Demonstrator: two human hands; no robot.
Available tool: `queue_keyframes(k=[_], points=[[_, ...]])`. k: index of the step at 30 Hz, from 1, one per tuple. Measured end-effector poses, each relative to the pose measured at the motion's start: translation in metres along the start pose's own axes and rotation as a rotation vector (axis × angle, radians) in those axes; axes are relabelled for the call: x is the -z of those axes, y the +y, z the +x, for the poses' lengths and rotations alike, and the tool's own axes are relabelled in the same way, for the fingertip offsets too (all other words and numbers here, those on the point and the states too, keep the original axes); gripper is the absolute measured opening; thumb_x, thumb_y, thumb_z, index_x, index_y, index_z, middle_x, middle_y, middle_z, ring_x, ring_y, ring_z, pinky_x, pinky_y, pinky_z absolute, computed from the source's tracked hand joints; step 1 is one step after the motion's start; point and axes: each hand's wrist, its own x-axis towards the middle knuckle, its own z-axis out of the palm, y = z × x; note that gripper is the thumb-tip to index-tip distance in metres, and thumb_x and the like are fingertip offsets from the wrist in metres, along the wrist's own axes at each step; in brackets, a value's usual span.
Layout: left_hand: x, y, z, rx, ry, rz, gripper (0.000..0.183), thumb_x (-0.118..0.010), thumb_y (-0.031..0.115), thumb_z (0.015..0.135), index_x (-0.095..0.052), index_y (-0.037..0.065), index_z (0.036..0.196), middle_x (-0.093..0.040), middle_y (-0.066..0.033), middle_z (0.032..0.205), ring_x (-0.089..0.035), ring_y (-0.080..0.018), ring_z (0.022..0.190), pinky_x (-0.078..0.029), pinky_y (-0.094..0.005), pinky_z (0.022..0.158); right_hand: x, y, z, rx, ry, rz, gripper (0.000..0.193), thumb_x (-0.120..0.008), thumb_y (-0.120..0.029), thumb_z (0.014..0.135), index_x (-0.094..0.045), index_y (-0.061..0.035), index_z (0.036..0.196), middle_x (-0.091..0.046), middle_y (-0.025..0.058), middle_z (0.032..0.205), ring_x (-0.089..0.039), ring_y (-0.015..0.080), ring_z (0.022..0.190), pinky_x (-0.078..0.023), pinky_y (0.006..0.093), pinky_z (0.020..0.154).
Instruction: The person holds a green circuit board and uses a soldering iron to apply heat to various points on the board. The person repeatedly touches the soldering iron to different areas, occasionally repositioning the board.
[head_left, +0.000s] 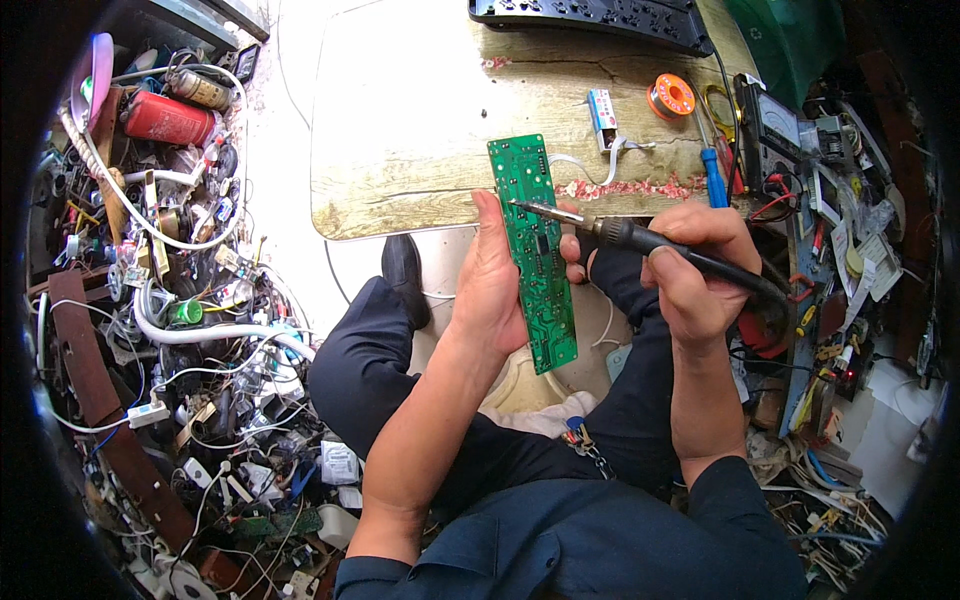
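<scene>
A long green circuit board (541,290) is gripped by its edges in my left hand (490,275), thumb along the left side and fingertips showing past the right side. It is held upright above my lap, just in front of the table's near edge. My right hand (705,265) is closed around the dark handle of a soldering iron (640,238). The iron's metal tip points left and lies over the upper part of the board; whether it touches a joint I cannot tell. A white flat cable (602,180) runs from behind the board across the table.
On the wooden table (400,150) are an orange solder spool (672,96), a small box (603,118), a blue-handled screwdriver (713,175) and a black casing (600,22). A meter (775,115) stands at the right. Heaped parts and cables (240,390) crowd the left side.
</scene>
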Motion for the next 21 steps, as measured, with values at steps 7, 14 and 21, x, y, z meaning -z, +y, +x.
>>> queue_keyframes(k=[7, 14, 21], points=[[-0.0006, -0.0022, 0.0029, -0.003, 0.068, -0.044, 0.072, -0.035, 0.071, 0.098, -0.06, 0.005, 0.11, -0.061, -0.0085, 0.085, -0.06, -0.0193, 0.073, -0.054, -0.0349, 0.061, -0.0072, -0.003, 0.0, 0.039, -0.026, -0.094, 0.026, -0.076, 0.004, 0.073, -0.062, 0.0021, 0.095, -0.069, 0.0163, 0.086, -0.066, 0.0195, 0.075, -0.054, 0.0307, 0.07], [0.0008, -0.0023, 0.0025, 0.017, 0.055, -0.048, 0.069, -0.038, 0.072, 0.097, -0.063, 0.008, 0.106, -0.064, -0.0069, 0.083, -0.062, -0.0187, 0.071, -0.055, -0.0351, 0.06, -0.0083, -0.0058, 0.0013, 0.053, -0.041, -0.094, 0.027, -0.077, 0.005, 0.072, -0.062, 0.0024, 0.095, -0.069, 0.017, 0.086, -0.067, 0.021, 0.075, -0.055, 0.0315, 0.071], [0.0047, -0.003, 0.0035, 0.008, 0.051, -0.034, 0.067, -0.039, 0.07, 0.098, -0.063, 0.008, 0.105, -0.065, -0.0064, 0.083, -0.063, -0.0181, 0.07, -0.055, -0.0352, 0.06, -0.0064, -0.0018, 0.0038, 0.143, -0.101, -0.135, 0.028, -0.077, 0.005, 0.072, -0.062, 0.0024, 0.096, -0.069, 0.017, 0.086, -0.068, 0.0214, 0.075, -0.055, 0.0316, 0.07]])
